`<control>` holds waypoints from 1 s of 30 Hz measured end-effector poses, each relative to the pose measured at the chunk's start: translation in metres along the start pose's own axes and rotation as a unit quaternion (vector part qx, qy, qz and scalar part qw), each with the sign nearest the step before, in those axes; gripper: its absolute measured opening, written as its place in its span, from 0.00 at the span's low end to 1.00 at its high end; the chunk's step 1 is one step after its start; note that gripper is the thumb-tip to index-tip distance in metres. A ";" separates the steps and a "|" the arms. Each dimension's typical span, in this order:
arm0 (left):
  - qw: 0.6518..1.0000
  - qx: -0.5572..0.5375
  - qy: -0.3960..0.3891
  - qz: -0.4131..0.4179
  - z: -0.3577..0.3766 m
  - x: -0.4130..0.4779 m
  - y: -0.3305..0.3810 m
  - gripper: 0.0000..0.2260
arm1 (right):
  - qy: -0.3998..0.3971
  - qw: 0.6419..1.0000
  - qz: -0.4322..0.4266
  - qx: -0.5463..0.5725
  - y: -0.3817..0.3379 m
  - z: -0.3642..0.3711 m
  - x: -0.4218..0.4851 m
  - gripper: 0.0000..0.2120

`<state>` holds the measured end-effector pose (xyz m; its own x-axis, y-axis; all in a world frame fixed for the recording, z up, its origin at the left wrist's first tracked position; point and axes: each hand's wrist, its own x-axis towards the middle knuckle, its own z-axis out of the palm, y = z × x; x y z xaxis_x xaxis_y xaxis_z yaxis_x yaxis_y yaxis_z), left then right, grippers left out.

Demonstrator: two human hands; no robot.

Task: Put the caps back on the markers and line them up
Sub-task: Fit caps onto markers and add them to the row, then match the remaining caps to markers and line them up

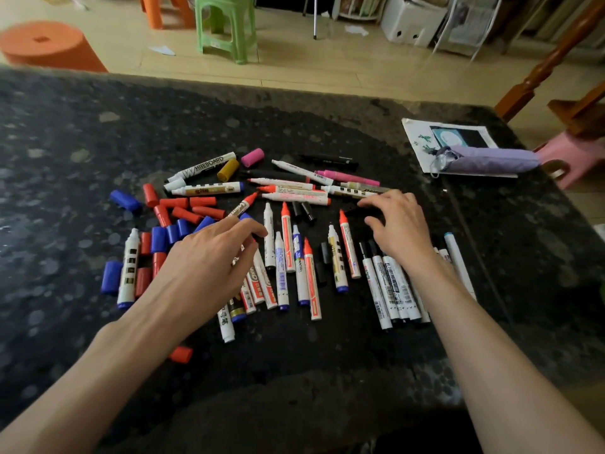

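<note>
Evidently no grip is closed yet: the left hand [209, 257] is held with fingers spread over the uncapped markers [288, 237], and the right hand [399, 227] is spread likewise near the black caps [307, 211]. Across the tabletop [65, 158], red caps [183, 211] and blue caps [158, 239] are heaped leftward. Capping is judged barely begun; only the black-tipped markers [386, 283] are laid side by side.

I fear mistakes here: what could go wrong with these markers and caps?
Bare tips lie just by the left hand and right hand; ink may stain skin. The black caps hardly show on the dark table; one may be missed. One red cap lies alone by the left forearm, which may knock it.
</note>
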<state>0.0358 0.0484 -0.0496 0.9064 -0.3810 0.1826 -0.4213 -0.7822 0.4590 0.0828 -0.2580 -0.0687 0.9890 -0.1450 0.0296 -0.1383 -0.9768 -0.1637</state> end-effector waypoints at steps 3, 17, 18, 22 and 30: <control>1.000 0.008 0.005 -0.010 -0.002 0.000 -0.007 0.11 | 0.016 0.999 0.004 -0.028 -0.005 0.006 0.003 0.18; 0.987 0.026 0.007 -0.158 -0.035 -0.002 -0.062 0.10 | 0.068 0.997 0.013 -0.041 -0.006 0.007 0.004 0.10; 0.982 0.023 0.005 -0.186 -0.040 -0.001 -0.074 0.10 | 0.083 0.996 0.011 -0.027 -0.009 0.004 0.003 0.09; 0.970 0.030 0.009 -0.241 -0.050 0.002 -0.114 0.11 | 0.091 0.993 -0.053 0.051 -0.039 -0.008 -0.001 0.10; 0.977 0.011 0.017 -0.214 -0.036 -0.001 -0.143 0.12 | -0.004 0.974 -0.161 0.159 -0.100 -0.002 -0.020 0.11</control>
<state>0.0969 0.1788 -0.0840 1.0000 -0.0010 0.0063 -0.0039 -0.8770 0.4805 0.0768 -0.1579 -0.0512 0.9790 0.1624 0.1229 0.2007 -0.8728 -0.4449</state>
